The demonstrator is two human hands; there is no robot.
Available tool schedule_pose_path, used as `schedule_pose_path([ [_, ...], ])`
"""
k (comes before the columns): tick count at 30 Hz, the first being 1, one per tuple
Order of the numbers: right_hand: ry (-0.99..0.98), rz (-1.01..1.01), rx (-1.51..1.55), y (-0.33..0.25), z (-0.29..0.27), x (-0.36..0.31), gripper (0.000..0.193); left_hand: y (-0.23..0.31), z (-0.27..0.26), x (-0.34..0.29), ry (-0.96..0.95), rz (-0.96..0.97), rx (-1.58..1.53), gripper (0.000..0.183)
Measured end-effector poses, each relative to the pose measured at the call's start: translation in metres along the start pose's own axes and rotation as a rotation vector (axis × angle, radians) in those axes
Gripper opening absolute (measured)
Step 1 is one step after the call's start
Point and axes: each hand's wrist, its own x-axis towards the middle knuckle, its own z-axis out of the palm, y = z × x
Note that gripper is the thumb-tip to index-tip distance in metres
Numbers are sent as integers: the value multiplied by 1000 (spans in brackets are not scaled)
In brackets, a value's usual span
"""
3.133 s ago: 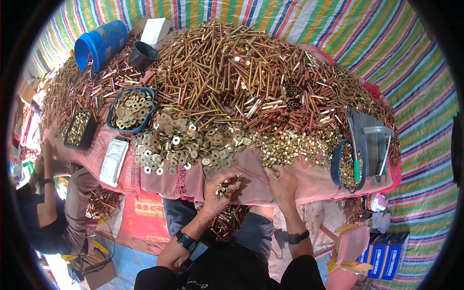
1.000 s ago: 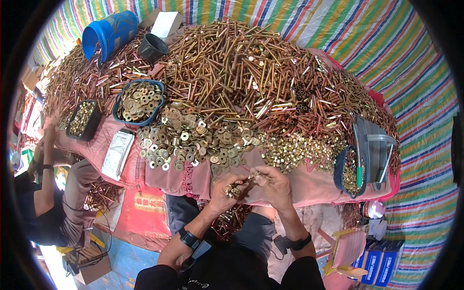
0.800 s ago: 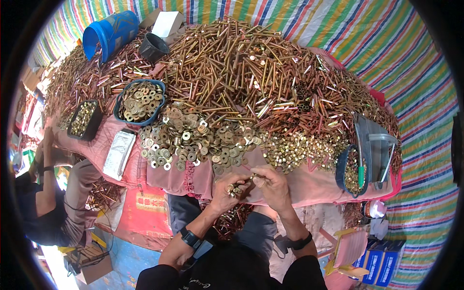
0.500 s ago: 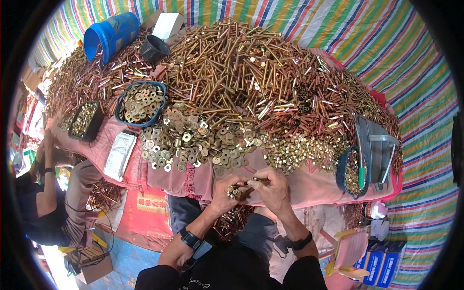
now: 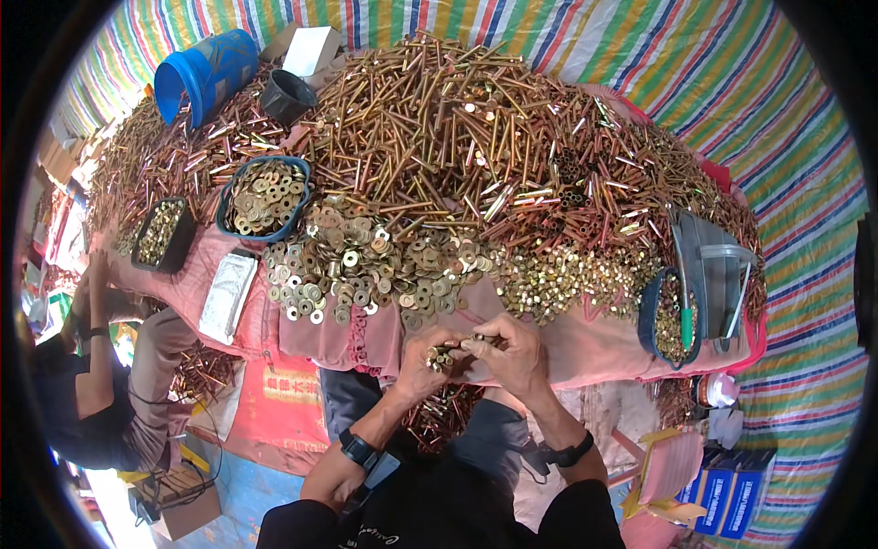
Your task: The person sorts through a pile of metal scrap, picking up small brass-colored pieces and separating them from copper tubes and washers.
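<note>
Both my hands are close together over the near edge of the pink cloth (image 5: 585, 352). My left hand (image 5: 419, 371) is closed round several brass-coloured bolts (image 5: 441, 355), their ends pointing out past the fingers. My right hand (image 5: 517, 361) pinches at the end of one of these pieces; what its fingertips hold is too small to make out. Just beyond my hands lie a pile of flat washers (image 5: 366, 261) and, to its right, a spread of small nuts (image 5: 567, 284). Behind them rises a large heap of long bolts and metal sleeves (image 5: 421, 137).
A blue tub of washers (image 5: 300, 209), a black tray of nuts (image 5: 142, 249) and a silver packet (image 5: 227, 297) lie left. Far left are a blue bucket (image 5: 229, 78) and a co-worker's arm (image 5: 91, 357). At right stand a dark nut tub (image 5: 647, 325) and a grey scoop-like container (image 5: 718, 265).
My right hand has shifted very slightly left and up against the pieces in my left hand. The whole view has tilted a little; the piles look the same.
</note>
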Motion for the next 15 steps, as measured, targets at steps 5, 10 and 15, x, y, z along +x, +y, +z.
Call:
schedule_pose_path([
  [5,-136,-80,81,3,-9,4,18,2,0,0,6,9,4,19],
  [10,-180,-177,9,13,-13,4,21,2,-1,1,9,50,32,19],
  [15,-57,-90,101,26,-1,-3,26,1,-1,2,-7,-4,-11,19],
])
